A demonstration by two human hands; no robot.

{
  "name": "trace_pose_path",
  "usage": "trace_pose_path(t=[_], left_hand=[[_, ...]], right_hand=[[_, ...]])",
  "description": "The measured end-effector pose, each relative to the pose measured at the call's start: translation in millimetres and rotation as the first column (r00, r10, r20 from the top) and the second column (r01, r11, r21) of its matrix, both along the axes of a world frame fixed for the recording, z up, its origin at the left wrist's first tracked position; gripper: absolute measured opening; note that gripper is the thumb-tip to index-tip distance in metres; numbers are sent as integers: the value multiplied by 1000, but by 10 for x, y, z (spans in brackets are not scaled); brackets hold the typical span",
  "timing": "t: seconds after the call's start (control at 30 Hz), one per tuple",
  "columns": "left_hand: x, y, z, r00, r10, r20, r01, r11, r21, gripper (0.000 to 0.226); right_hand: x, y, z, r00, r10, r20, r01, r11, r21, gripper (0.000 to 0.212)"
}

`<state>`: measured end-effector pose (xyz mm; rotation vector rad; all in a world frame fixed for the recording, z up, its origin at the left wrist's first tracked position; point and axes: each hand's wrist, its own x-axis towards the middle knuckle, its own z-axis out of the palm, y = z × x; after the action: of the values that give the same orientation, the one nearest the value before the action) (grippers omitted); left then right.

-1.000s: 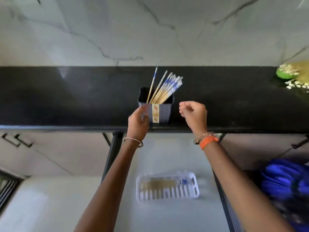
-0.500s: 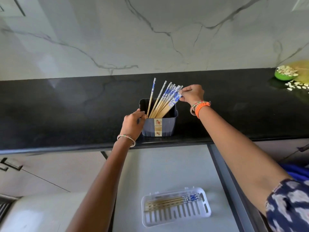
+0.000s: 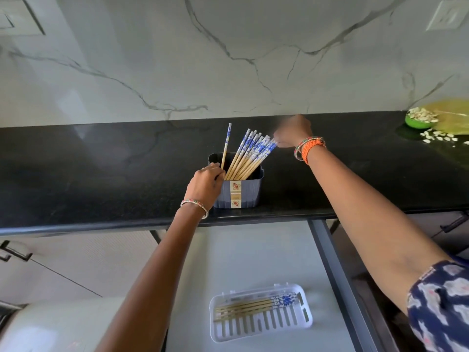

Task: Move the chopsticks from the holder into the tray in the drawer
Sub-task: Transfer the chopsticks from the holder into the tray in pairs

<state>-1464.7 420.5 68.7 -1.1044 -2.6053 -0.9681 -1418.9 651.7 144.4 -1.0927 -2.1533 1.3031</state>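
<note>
A grey-blue holder [image 3: 250,193] with a flowered label stands near the front edge of the black counter [image 3: 101,179]. Several wooden chopsticks [image 3: 250,154] with blue-and-white tops lean to the right in it; one stands apart on the left. My left hand [image 3: 206,184] grips the holder's left rim. My right hand [image 3: 291,133], blurred, pinches the top ends of the rightmost chopsticks. Below, a white slotted tray [image 3: 261,326] lies in the open drawer [image 3: 241,260] with several chopsticks lying along its far side.
A green bowl [image 3: 418,121] of pale pieces and a yellow plate sit at the counter's right end, with bits scattered beside them. The drawer's dark right rail [image 3: 337,280] runs alongside my right forearm. Cabinet handles [image 3: 15,251] show at the left.
The view has tilted up and closer to the counter. My right hand went from a loose fist beside the holder to the chopstick tops and now pinches them. My left hand stays on the holder.
</note>
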Motion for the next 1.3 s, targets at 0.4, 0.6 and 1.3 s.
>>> trace_pose_path(t=[0.4, 0.6, 1.3], left_hand=[[892, -243, -334, 982, 38, 184, -100, 936, 337, 22], [1248, -596, -1300, 710, 214, 671, -448, 872, 195, 24], [1663, -939, -2054, 916, -138, 377, 362, 688, -629, 49]], right_hand=[[1941, 184, -132, 819, -246, -519, 83, 945, -316, 25], [2552, -414, -1530, 894, -343, -289, 68, 740, -669, 27], [2584, -1093, -2580, 994, -74, 85, 107, 850, -515, 18]])
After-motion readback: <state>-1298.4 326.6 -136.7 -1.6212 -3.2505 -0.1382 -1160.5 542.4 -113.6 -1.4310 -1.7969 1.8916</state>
